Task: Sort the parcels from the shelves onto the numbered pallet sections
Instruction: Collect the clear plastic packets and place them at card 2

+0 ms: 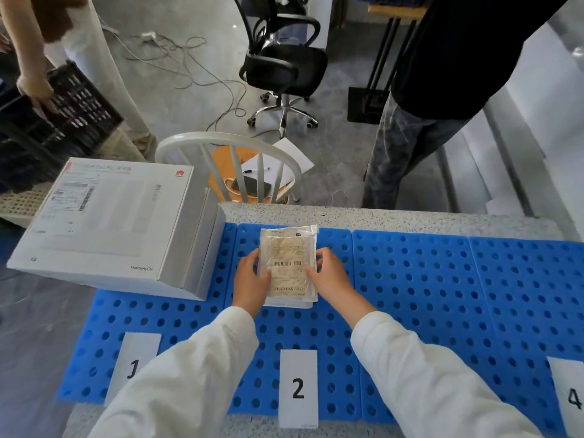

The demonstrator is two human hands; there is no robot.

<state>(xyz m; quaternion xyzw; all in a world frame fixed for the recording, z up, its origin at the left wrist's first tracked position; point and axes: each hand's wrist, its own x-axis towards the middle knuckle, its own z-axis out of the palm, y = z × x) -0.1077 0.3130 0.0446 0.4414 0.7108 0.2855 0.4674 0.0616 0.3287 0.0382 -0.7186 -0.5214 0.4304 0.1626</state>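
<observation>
Parcel [288, 263]: glossy crinkled clear plastic over paper label; pallet [442, 295]: matt blue perforated plastic; box [107, 222]: smooth white card.

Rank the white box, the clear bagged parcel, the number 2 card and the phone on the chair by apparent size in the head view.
1. white box, largest.
2. clear bagged parcel.
3. number 2 card, somewhat smaller, though nearer the camera.
4. phone, smallest, but farther off, so its true size is unsure.
</observation>
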